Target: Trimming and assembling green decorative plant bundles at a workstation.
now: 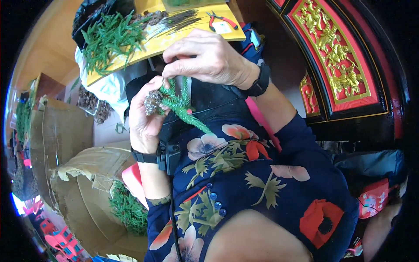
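Note:
My left hand (pixel 145 111) is closed around the base of a green artificial pine sprig (pixel 188 117) and a brown pine cone (pixel 152 103), held together in front of my chest. The sprig's needled arms point right and down toward my shirt. Just above, my right hand (pixel 203 59) is closed in a pinch close to the left fingertips. What lies between its fingers is too small or hidden to make out.
A yellow tabletop (pixel 163 45) ahead bears a heap of green sprigs (pixel 111 41), dark thin wires (pixel 176 22), pine cones (pixel 150 18) and red-handled pliers (pixel 222 19). At lower left, a cardboard box (pixel 83 196) holds more greenery (pixel 126 209). A carved red-and-gold panel (pixel 336 56) stands right.

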The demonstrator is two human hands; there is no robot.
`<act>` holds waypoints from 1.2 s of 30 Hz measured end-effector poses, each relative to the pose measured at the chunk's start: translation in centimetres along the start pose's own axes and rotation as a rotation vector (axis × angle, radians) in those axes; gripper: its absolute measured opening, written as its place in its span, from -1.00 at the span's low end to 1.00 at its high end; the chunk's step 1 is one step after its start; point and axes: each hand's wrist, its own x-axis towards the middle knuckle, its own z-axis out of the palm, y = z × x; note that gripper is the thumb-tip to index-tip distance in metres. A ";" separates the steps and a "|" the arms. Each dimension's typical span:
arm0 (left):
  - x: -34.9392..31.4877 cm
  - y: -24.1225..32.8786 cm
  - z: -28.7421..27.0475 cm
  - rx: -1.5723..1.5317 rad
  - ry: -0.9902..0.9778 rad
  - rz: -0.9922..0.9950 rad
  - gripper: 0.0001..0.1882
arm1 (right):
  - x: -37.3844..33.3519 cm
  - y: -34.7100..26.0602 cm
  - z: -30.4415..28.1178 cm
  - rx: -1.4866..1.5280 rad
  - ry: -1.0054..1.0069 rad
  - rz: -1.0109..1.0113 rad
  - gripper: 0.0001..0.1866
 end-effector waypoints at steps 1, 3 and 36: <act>0.0 0.0 0.0 0.002 -0.013 0.000 -0.85 | 0.0 0.0 0.0 0.007 -0.005 0.001 -0.85; -0.1 -0.1 -0.1 0.035 0.019 0.016 -0.84 | 0.0 -0.1 0.1 0.022 -0.015 0.004 -0.86; 1.4 -1.3 -0.3 0.537 0.273 0.429 -0.81 | -8.7 13.5 2.0 -0.568 -0.612 1.363 -0.32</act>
